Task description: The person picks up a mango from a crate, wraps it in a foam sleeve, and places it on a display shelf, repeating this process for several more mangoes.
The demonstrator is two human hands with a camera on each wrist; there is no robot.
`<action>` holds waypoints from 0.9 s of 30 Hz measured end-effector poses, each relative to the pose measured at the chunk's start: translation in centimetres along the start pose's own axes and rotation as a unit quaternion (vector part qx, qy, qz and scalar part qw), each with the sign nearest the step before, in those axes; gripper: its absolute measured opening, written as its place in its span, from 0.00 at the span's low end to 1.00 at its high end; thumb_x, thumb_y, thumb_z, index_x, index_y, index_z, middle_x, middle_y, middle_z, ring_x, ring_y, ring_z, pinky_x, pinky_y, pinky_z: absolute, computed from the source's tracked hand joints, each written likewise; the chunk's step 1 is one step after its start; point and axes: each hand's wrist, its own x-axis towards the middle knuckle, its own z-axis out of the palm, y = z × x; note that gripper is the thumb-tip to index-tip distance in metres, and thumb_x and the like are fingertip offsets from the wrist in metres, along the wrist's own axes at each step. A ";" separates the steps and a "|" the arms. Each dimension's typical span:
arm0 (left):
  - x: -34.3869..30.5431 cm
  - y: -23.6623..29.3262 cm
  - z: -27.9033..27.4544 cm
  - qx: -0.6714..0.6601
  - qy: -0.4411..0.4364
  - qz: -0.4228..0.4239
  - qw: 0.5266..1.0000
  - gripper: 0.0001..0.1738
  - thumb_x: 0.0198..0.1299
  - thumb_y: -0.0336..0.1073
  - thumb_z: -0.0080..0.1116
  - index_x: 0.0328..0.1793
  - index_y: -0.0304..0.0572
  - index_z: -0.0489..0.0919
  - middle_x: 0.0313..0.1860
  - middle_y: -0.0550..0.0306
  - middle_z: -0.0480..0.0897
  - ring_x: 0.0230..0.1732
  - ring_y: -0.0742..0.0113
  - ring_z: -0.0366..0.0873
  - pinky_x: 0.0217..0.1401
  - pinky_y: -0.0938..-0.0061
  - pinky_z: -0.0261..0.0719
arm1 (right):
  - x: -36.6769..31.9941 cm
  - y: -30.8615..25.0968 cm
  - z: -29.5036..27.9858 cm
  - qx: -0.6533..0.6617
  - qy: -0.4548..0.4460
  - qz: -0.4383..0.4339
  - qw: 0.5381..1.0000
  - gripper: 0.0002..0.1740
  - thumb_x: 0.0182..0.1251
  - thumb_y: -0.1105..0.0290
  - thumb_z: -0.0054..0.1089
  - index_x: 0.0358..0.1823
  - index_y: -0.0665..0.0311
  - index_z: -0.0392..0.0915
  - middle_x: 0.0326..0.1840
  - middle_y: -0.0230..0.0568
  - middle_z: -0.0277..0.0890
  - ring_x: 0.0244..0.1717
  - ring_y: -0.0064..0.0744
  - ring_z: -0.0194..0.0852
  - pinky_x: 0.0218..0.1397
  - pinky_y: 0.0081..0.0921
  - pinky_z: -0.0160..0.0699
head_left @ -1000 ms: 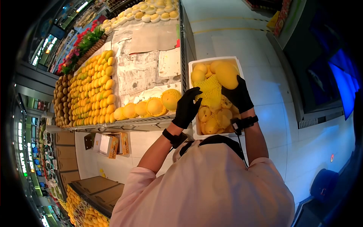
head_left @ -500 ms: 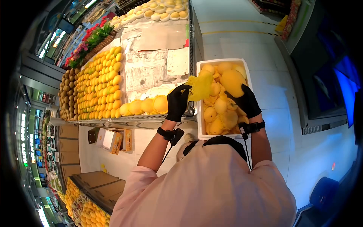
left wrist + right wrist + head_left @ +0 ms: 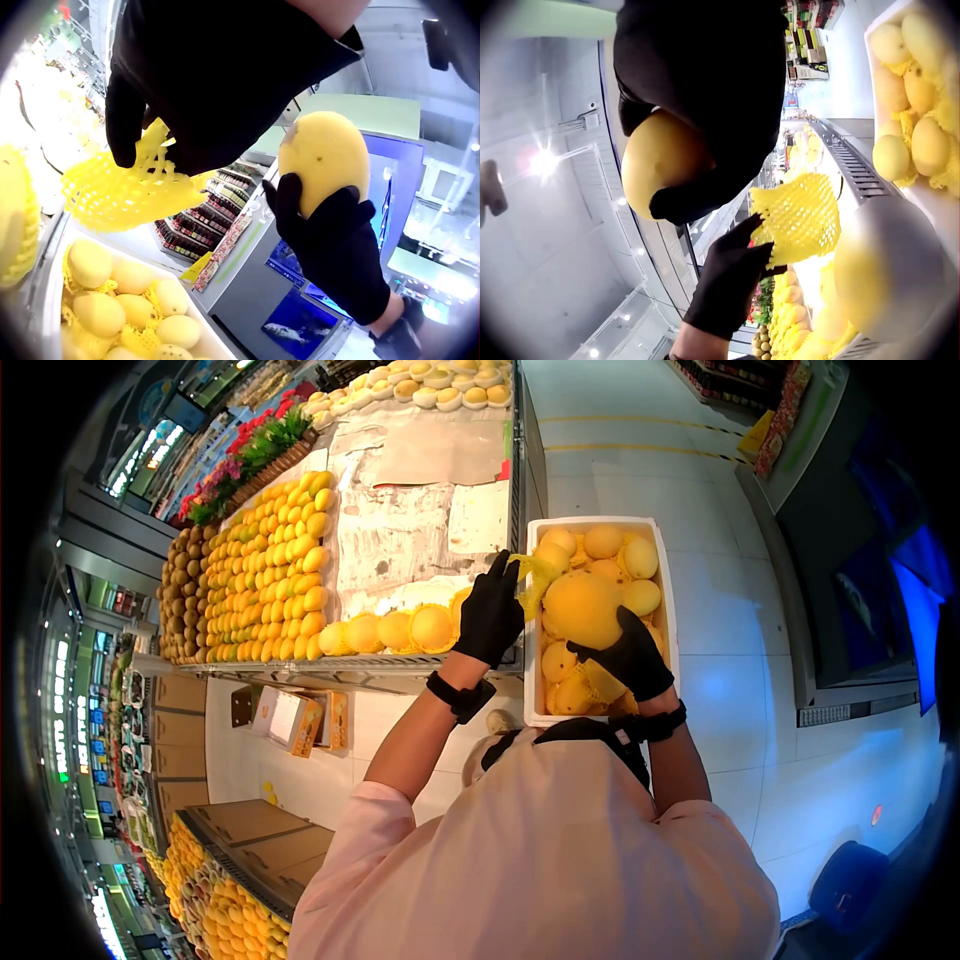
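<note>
My black-gloved right hand (image 3: 632,658) grips a large, smooth yellow mango (image 3: 580,610) above the box. In the left wrist view, the fingers curl round the lower part of this bare mango (image 3: 322,154), which has a small dark spot. My left hand (image 3: 490,615), also gloved in black, is over the display's edge, left of the box. Between its thumb and fingers it pinches a limp yellow foam net sleeve (image 3: 124,187). The right wrist view shows this net sleeve (image 3: 799,217) with no fruit visible inside. Below the hands is a white foam box (image 3: 668,600) of yellow mangoes, some with netting.
On the left stands a display table (image 3: 400,530) lined with paper. A row of netted mangoes (image 3: 395,630) runs along its near edge, with stacked smaller mangoes (image 3: 270,575) beyond. Cartons (image 3: 290,720) lie on the floor below. Dark tanks (image 3: 860,580) stand to the right.
My left hand took up the net sleeve from over the box and moved left with it. The right hand brought the mango left and closer to my body.
</note>
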 end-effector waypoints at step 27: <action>-0.4 3.6 -1.3 -0.078 -0.072 0.131 0.986 0.39 0.50 0.20 0.53 0.73 0.47 0.68 0.76 0.50 0.65 0.63 0.47 0.73 0.59 0.62 0.78 | 0.6 0.5 -0.5 0.038 0.116 -0.006 0.992 0.24 0.63 0.65 0.69 0.57 0.69 0.76 0.46 0.37 0.81 0.42 0.24 0.81 0.40 0.21 0.83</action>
